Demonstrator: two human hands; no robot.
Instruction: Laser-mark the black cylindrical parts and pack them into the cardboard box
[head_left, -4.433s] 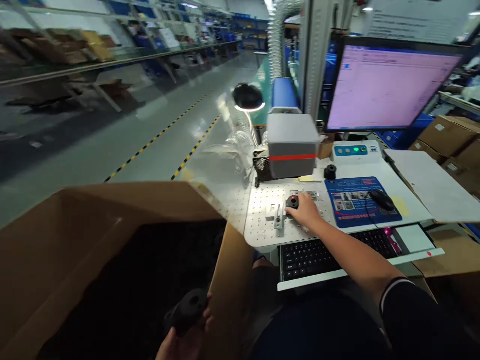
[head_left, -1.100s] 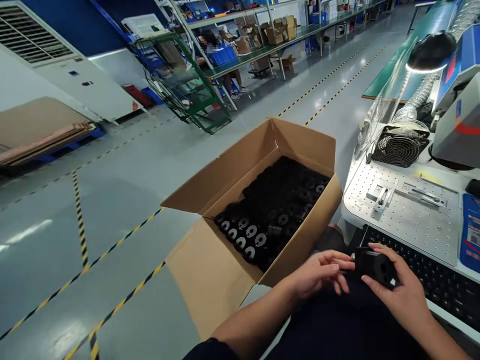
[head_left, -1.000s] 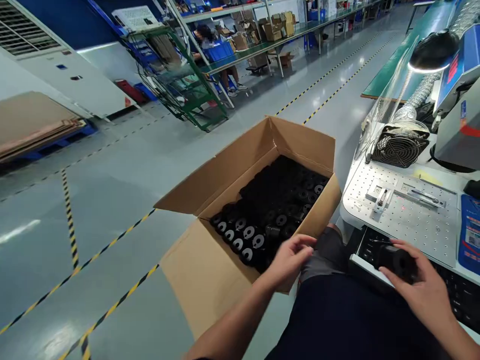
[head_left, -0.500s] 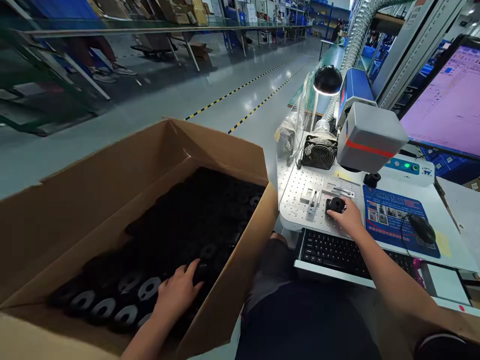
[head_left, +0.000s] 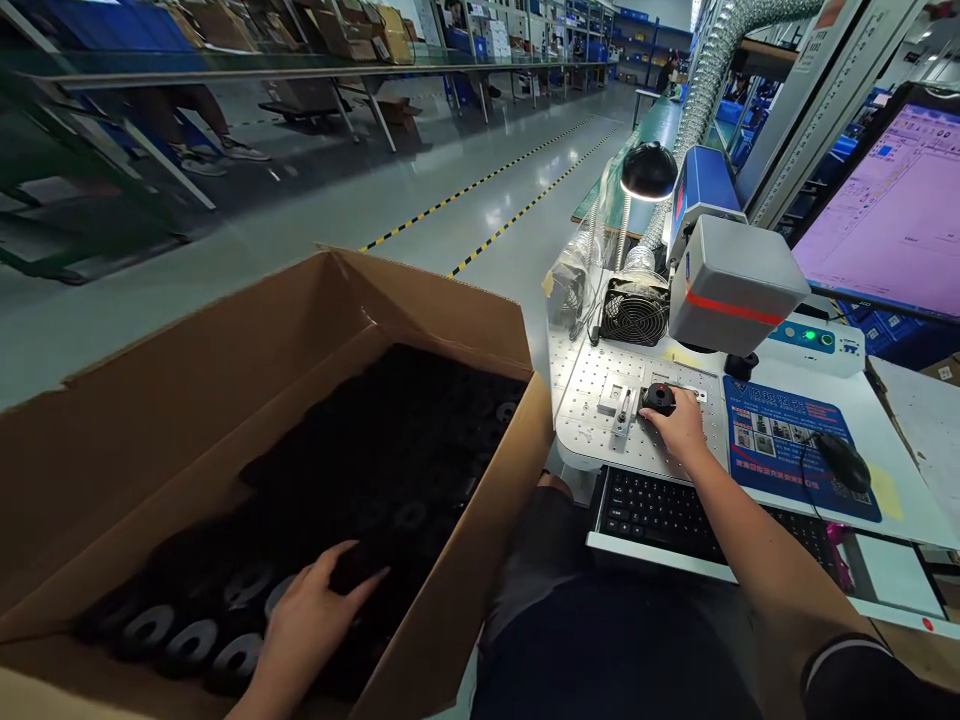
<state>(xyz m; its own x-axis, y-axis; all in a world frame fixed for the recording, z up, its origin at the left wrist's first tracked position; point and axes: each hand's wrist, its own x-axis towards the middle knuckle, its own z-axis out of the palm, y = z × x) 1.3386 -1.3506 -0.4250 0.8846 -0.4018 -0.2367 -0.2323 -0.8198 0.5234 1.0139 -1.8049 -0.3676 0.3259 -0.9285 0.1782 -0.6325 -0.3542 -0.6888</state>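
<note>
A cardboard box (head_left: 480, 540) holds many black round parts (head_left: 189, 640), some with pale ring-shaped faces and a centre hole. My left hand (head_left: 304, 615) is inside it, thumb and fingers curved around a dark part (head_left: 351, 568) that hardly stands out from the black pile. On the perforated metal plate (head_left: 581, 425), my right hand (head_left: 679, 428) grips a black round part (head_left: 659, 398) with a hole in its top. That part sits against the small metal stops (head_left: 624, 410) of a fixture, below the grey machine head (head_left: 739, 285).
A black fan (head_left: 634, 312) and a lit lamp (head_left: 649, 170) stand behind the plate. Another black part (head_left: 741, 366) rests near the blue mouse pad (head_left: 780, 430). A keyboard (head_left: 660, 515) lies on a pulled-out tray. A monitor (head_left: 885, 200) is at right.
My right hand has moved the black round part slightly up and left, against the fixture stops. My left hand has shifted down and left within the box.
</note>
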